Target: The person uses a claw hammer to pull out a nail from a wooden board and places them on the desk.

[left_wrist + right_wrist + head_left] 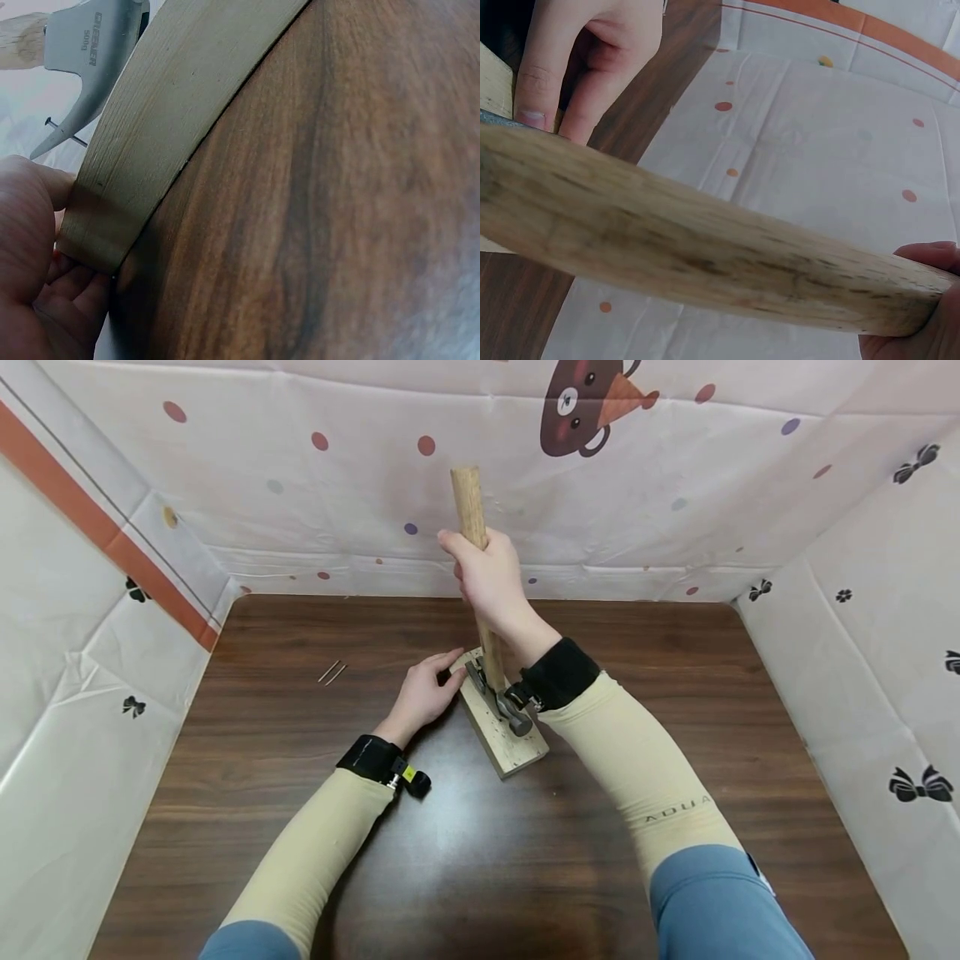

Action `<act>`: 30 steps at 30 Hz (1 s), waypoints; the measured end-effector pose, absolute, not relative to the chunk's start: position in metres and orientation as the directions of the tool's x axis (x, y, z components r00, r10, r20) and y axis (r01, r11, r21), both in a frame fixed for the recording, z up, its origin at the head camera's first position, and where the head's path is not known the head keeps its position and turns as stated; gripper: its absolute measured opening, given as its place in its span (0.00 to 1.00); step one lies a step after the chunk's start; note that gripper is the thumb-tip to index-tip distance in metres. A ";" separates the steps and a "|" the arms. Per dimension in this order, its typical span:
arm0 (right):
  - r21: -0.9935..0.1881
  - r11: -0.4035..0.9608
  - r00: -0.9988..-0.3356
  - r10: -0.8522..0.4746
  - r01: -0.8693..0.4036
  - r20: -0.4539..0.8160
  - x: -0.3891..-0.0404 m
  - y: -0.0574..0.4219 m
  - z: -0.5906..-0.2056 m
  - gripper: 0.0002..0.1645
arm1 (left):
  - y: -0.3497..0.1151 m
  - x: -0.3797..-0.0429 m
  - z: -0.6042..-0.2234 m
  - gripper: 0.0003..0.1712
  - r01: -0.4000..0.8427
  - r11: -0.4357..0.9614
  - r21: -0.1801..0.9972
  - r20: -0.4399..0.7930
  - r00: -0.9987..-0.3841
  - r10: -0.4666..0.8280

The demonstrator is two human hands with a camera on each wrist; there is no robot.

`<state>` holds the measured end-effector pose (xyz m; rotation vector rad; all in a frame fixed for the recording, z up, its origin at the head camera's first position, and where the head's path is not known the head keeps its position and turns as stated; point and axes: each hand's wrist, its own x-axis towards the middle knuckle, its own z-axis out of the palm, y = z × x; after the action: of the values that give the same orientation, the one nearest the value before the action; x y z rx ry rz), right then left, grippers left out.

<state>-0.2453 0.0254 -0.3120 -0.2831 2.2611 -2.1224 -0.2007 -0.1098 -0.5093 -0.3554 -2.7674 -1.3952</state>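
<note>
A claw hammer (515, 717) with a pale wooden handle stands nearly upright, its metal head down at a wooden board (517, 753). My right hand (493, 578) grips the handle about midway up. The left hand (422, 695) pinches the board's far end, thumb on top and fingers curled at the end edge, as the left wrist view shows. In that view a nail (49, 121) crosses the claw at a slant; whether it sits in the board is hidden. The right wrist view shows the handle (705, 244) close up.
Two thin nails (331, 672) lie on the brown wooden table (360, 877), left of the left hand. Patterned white sheets (300, 527) rise behind the table and at both sides. Dark wrist cameras are strapped to both wrists.
</note>
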 end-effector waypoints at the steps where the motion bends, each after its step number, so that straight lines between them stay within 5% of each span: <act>1: -0.992 0.050 -0.982 -0.152 -0.117 0.108 -0.245 0.025 -0.313 0.22 | -0.110 -0.200 -0.509 0.29 0.210 0.574 0.792 0.120 -0.974 0.192; 30: -0.957 -0.122 -0.956 -0.103 -0.262 0.275 -0.212 0.047 -0.320 0.14 | -0.109 -0.199 -0.509 0.29 0.208 0.583 0.786 0.125 -0.976 0.179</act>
<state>-0.2120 0.0470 -0.3200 -0.4491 2.1494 -2.3960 -0.1993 -0.1089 -0.5094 -0.3384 -2.7662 -1.3796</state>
